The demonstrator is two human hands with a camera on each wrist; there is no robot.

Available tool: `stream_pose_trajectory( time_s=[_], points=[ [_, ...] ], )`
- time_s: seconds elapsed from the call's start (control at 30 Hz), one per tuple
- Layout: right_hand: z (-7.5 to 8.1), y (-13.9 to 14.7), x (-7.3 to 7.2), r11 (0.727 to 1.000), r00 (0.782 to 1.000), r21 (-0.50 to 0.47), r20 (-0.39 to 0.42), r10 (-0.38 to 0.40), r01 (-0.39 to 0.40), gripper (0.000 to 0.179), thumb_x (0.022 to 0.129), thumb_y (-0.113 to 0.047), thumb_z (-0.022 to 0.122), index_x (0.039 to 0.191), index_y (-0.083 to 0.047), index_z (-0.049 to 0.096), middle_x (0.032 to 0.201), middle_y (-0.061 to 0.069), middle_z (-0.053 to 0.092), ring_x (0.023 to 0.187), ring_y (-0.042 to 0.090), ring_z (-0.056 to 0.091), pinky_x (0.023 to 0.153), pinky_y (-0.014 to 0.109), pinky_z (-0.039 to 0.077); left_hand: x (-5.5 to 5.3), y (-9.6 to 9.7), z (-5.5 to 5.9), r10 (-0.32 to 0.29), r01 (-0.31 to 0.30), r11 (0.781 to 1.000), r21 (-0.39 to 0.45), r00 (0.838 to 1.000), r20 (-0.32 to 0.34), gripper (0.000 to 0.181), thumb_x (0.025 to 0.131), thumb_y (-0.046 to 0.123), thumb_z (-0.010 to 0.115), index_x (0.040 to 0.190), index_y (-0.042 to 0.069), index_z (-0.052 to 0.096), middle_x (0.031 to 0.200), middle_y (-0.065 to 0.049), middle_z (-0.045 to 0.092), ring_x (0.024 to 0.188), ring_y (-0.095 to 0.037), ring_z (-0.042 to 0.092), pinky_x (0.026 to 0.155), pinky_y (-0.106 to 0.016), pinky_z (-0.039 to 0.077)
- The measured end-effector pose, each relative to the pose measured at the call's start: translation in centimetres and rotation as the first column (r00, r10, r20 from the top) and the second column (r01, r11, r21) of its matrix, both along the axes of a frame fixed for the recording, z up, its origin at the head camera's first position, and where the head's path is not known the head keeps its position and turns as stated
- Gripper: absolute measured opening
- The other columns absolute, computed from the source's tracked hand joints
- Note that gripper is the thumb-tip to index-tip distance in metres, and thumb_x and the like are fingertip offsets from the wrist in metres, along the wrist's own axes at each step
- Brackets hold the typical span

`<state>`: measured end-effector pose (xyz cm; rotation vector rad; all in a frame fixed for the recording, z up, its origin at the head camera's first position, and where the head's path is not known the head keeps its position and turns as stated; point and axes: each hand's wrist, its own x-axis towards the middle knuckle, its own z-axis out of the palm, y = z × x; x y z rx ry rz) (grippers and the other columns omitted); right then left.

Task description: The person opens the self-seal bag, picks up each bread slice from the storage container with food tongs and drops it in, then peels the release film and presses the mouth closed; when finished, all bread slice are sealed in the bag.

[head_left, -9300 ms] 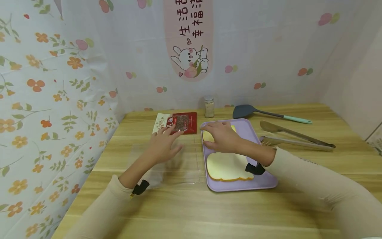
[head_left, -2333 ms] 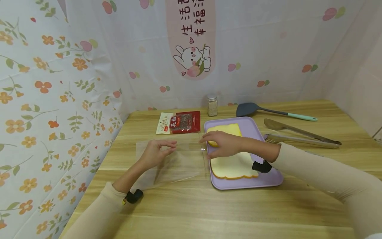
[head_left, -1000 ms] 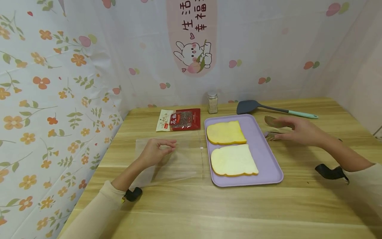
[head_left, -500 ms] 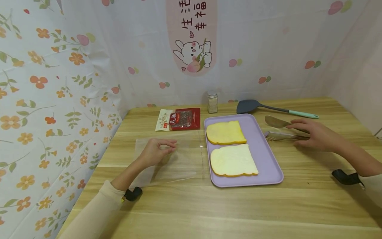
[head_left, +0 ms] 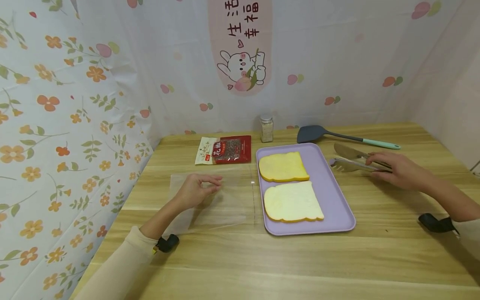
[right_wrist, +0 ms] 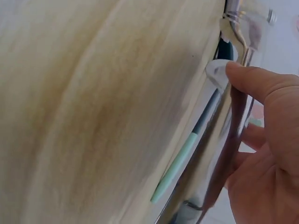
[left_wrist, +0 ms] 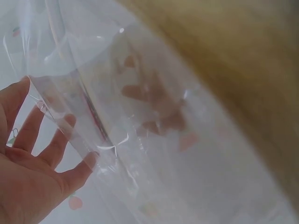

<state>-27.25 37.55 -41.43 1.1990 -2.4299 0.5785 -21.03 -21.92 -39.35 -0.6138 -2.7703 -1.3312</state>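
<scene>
My left hand (head_left: 195, 191) pinches the edge of a clear plastic bag (head_left: 232, 204) lying on the wooden table; the left wrist view shows thumb and fingertips at the film's edge. At the right, my right hand (head_left: 401, 171) holds metal tongs (head_left: 346, 152) between thumb and fingers, around the middle of the arms. The tongs' two heads stand apart and point toward a purple tray (head_left: 335, 208). On that tray lie a yellow-topped bread slice (head_left: 283, 166) and, nearer me, a white bread slice (head_left: 292, 202).
Behind the bag lies a red and cream spice packet (head_left: 225, 150). A small glass jar (head_left: 266, 130) with a metal lid stands at the back. A dark spatula (head_left: 311, 133) with a mint handle lies behind the tongs. Patterned cloth closes off the back and left.
My right hand has left the bag's right edge, reached across to the tongs and taken hold of them, sliding back along their arms. My left hand stays at the bag.
</scene>
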Motion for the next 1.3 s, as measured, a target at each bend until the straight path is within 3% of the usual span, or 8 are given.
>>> stream_pose_trajectory(
  time_s=[0.2, 0.43, 0.67, 0.8, 0.9, 1.0, 1.13, 1.3],
  points=[
    [0.8, 0.0, 0.1, 0.998, 0.998, 0.02, 0.033, -0.058, 0.057, 0.049, 0.07, 0.015, 0.078, 0.109, -0.011, 0.064, 0.099, -0.005, 0.061, 0.081, 0.001, 0.05, 0.069, 0.014, 0.037, -0.2, -0.1, 0.0, -0.01, 0.01, 1.0, 0.005, 1.0, 0.002, 0.01, 0.088, 0.003, 0.074, 0.097, 0.002, 0.078, 0.119, -0.012, 0.07, 0.12, -0.027, 0.062, 0.097, -0.047, 0.049],
    [2.2, -1.0, 0.8, 0.998, 0.994, -0.019, 0.093, -0.055, 0.057, 0.038, 0.083, 0.016, 0.067, 0.113, -0.008, 0.066, 0.111, -0.011, 0.059, 0.093, -0.005, 0.05, 0.07, 0.011, 0.039, -0.3, -0.1, 0.0, -0.014, 0.014, 1.0, -0.002, 1.0, 0.004, 0.01, 0.088, 0.005, 0.074, 0.098, 0.002, 0.078, 0.119, -0.011, 0.07, 0.12, -0.026, 0.062, 0.098, -0.046, 0.048],
    [4.3, -2.8, 2.1, 0.994, 0.974, -0.075, 0.219, -0.058, 0.076, 0.041, 0.091, 0.014, 0.059, 0.125, -0.008, 0.065, 0.113, -0.017, 0.057, 0.085, -0.001, 0.056, 0.064, 0.017, 0.043, -0.2, -0.1, 0.0, -0.013, 0.013, 1.0, -0.008, 1.0, -0.002, 0.01, 0.089, 0.004, 0.074, 0.098, 0.002, 0.078, 0.119, -0.012, 0.07, 0.12, -0.027, 0.062, 0.098, -0.047, 0.048],
    [5.7, -3.7, 3.2, 0.992, 0.918, -0.064, 0.389, -0.078, 0.111, 0.037, 0.098, 0.003, 0.055, 0.131, -0.012, 0.063, 0.106, -0.016, 0.063, 0.08, 0.007, 0.065, 0.059, 0.025, 0.049, -0.2, 0.0, -0.1, -0.014, 0.014, 1.0, -0.005, 1.0, -0.01, 0.01, 0.088, 0.004, 0.074, 0.097, 0.002, 0.078, 0.119, -0.011, 0.07, 0.119, -0.027, 0.062, 0.099, -0.047, 0.047],
    [6.5, -4.3, 3.6, 0.996, 0.866, -0.026, 0.496, -0.061, 0.085, 0.034, 0.101, -0.005, 0.055, 0.132, -0.015, 0.062, 0.099, -0.009, 0.066, 0.075, 0.014, 0.065, 0.059, 0.029, 0.051, -0.2, 0.1, -0.1, -0.018, 0.018, 1.0, -0.002, 1.0, -0.008, 0.01, 0.088, 0.004, 0.074, 0.097, 0.001, 0.078, 0.119, -0.012, 0.07, 0.119, -0.027, 0.062, 0.099, -0.047, 0.047],
    [7.0, -4.7, 3.9, 1.0, 0.821, -0.005, 0.571, -0.008, 0.014, 0.032, 0.102, -0.008, 0.054, 0.133, -0.016, 0.062, 0.1, -0.004, 0.065, 0.073, 0.018, 0.064, 0.056, 0.03, 0.051, -0.1, 0.2, -0.1, -0.018, 0.018, 1.0, -0.001, 1.0, -0.001, 0.01, 0.088, 0.004, 0.073, 0.097, 0.001, 0.078, 0.119, -0.013, 0.07, 0.119, -0.028, 0.062, 0.099, -0.047, 0.048],
    [7.3, -5.0, 3.9, 0.99, 0.754, -0.047, 0.644, 0.132, -0.133, 0.034, 0.103, -0.002, 0.049, 0.135, -0.01, 0.06, 0.11, 0.001, 0.065, 0.071, 0.02, 0.065, 0.055, 0.031, 0.051, -0.1, 0.3, 0.0, -0.019, 0.019, 1.0, -0.003, 1.0, 0.0, 0.01, 0.088, 0.003, 0.073, 0.097, 0.001, 0.077, 0.119, -0.013, 0.07, 0.119, -0.028, 0.062, 0.099, -0.047, 0.048],
    [7.4, -5.2, 3.8, 0.957, 0.636, -0.108, 0.726, 0.261, -0.269, 0.038, 0.103, 0.005, 0.043, 0.136, -0.005, 0.057, 0.107, 0.003, 0.066, 0.072, 0.021, 0.065, 0.057, 0.032, 0.052, -0.2, 0.5, 0.1, -0.024, 0.024, 1.0, -0.003, 1.0, -0.006, 0.009, 0.088, 0.003, 0.073, 0.096, 0.001, 0.077, 0.119, -0.012, 0.07, 0.119, -0.028, 0.062, 0.1, -0.047, 0.047]
  ],
)
